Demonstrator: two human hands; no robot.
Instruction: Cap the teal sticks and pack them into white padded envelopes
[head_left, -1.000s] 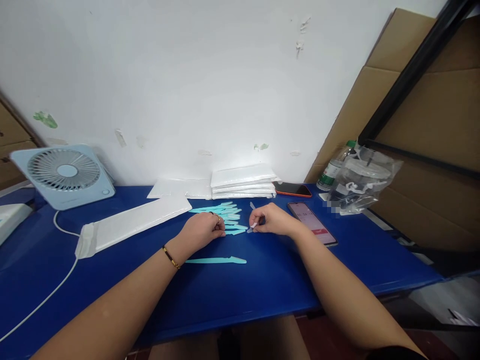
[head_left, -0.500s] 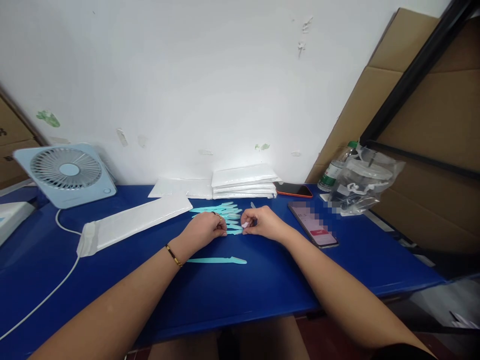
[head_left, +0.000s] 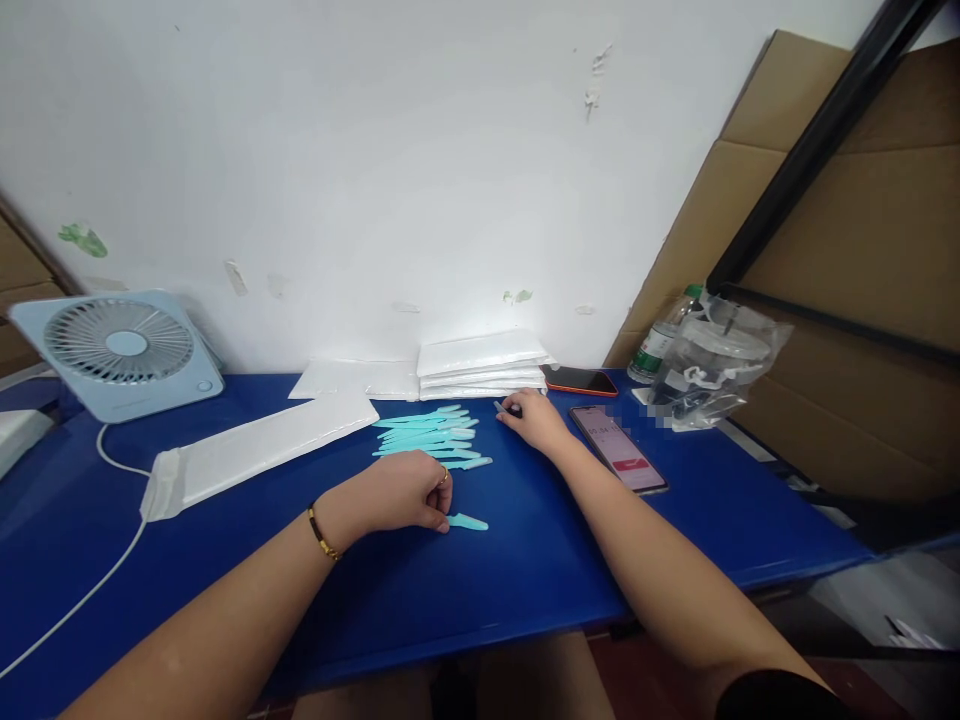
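Note:
My left hand [head_left: 409, 490] is closed with fingertips pinching a teal eyebrow razor [head_left: 469, 522] that lies nearest me on the blue table [head_left: 525, 570]; its handle end is hidden under the hand. Just beyond it, a bunch of several similar teal eyebrow razors [head_left: 427, 435] lies side by side, heads to the right. To the right of the bunch, my right hand [head_left: 532, 418] has its fingers pinched at the tabletop around a small pale piece [head_left: 500, 407], too small to name. Something dark shows between those fingers.
A long white packet [head_left: 262, 450] lies left of the razors, with stacked white packets [head_left: 480, 365] against the wall. On the right are a lit phone [head_left: 619, 450], an orange-edged phone [head_left: 581, 380], a bottle [head_left: 660, 345] and a bagged cup [head_left: 724, 350]. A blue fan [head_left: 124, 345] stands left.
My left hand has come down toward me from the bunch onto the separate front razor. My right hand has left the bunch, moving up and right to the small pale piece.

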